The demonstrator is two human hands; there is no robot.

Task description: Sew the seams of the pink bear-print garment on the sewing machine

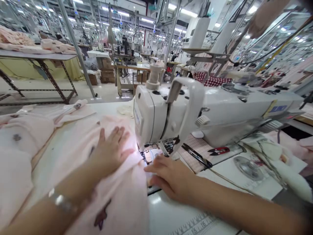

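Note:
Pale pink fabric (127, 202) with dark printed figures lies on the white table, and its right edge runs to the needle area of a white sewing machine (151, 114). My left hand (111, 147) rests palm down on this fabric, fingers spread, left of the presser foot (148, 156). Just right of the foot is my right hand (168, 176). Its index finger reaches to the fabric's edge, and the thumb sits apart below it. The other fingers curl close to the needle area. A bright lamp glow covers the fabric beside the foot.
Black tweezers (197, 156) and red-handled thread snips (218, 151) lie under the machine arm. A clear round disc (248, 168) is farther right. More pink fabric (22, 147) is heaped at left. Thread cones (199, 32) stand behind the machine. A metal pole (75, 45) rises beyond the table.

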